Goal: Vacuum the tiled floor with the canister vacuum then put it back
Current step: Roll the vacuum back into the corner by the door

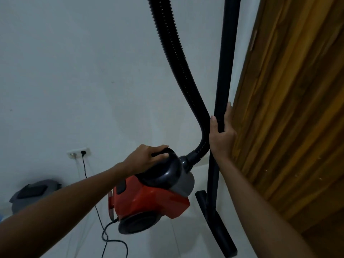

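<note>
A red and grey canister vacuum (149,200) sits low in the middle of the view, above the white tiled floor (176,244). My left hand (147,158) grips its dark carry handle on top. A black ribbed hose (176,58) curves up from the canister's front. My right hand (222,131) holds the upright black wand (225,53), thumb on one side and fingers on the other. The wand ends in a flat black floor nozzle (216,222) beside the canister.
A wooden door (290,108) fills the right side, right behind the wand. The black power cord (104,237) trails from the canister over the floor up to a plug in the wall socket (79,153). A grey object (33,192) lies at the left by the white wall.
</note>
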